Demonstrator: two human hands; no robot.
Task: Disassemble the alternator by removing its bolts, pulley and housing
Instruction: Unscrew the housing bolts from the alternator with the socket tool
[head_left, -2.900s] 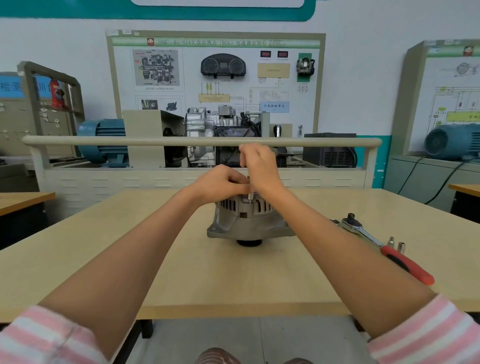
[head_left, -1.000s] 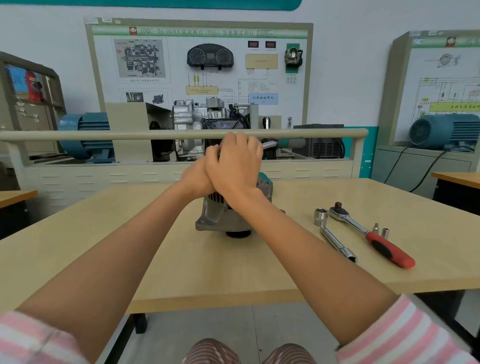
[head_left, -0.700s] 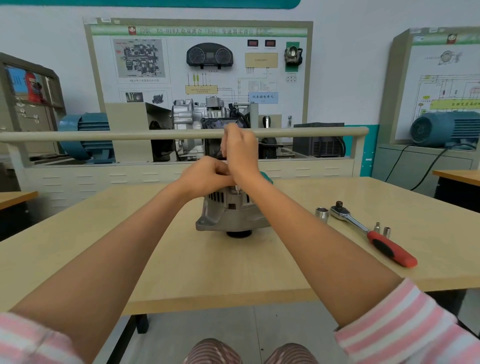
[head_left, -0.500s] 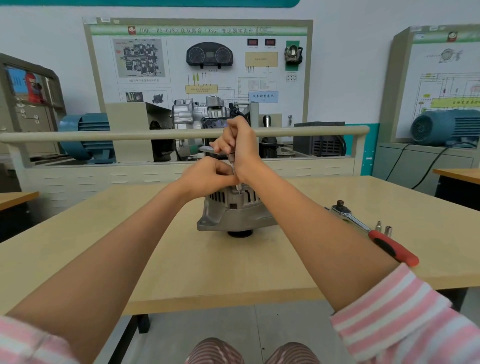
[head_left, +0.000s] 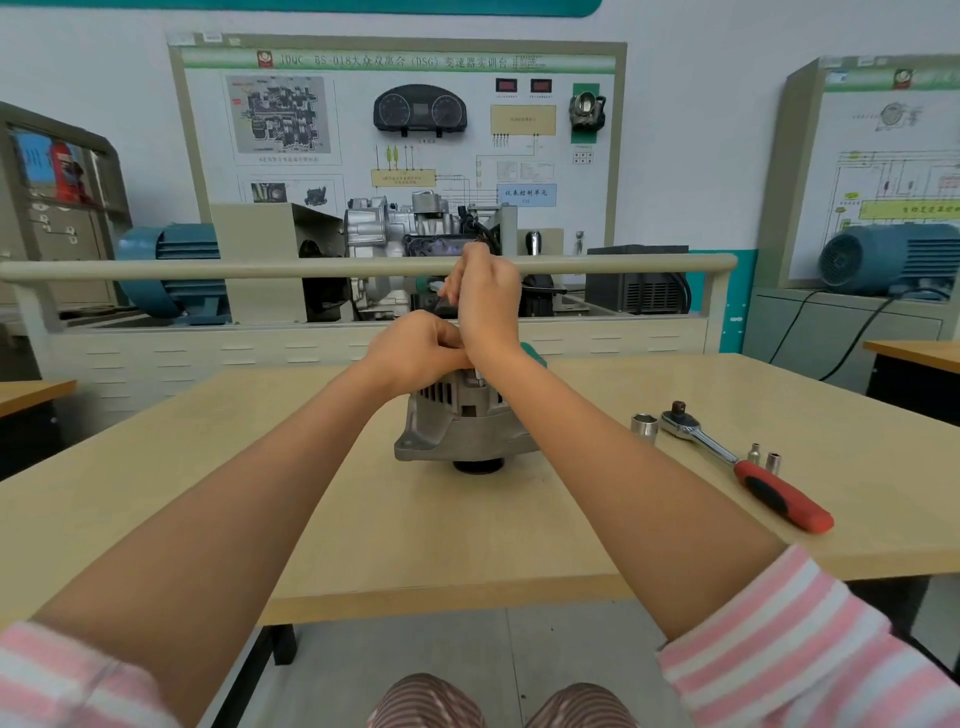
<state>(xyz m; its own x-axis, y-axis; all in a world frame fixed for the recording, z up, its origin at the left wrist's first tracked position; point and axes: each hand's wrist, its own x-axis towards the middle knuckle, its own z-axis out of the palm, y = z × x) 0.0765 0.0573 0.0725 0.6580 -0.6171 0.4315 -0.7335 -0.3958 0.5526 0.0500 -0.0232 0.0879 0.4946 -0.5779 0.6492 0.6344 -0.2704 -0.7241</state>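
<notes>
The grey alternator stands on the wooden table, its black pulley underneath. My left hand sits on the alternator's top with its fingers curled, holding it. Above that, my right hand is raised and grips a slim metal tool. Only the tool's lower end shows, upright on the housing's top edge. Both hands hide the top of the alternator. A green part peeks out behind my right wrist.
To the right on the table lie a red-handled ratchet, a large socket and two small sockets. A beige rail and training stands with motors stand behind the table.
My right hand has lifted off my left hand and now stands higher over the alternator, holding the tool. The long bar seen beside the large socket one second ago no longer lies there.
</notes>
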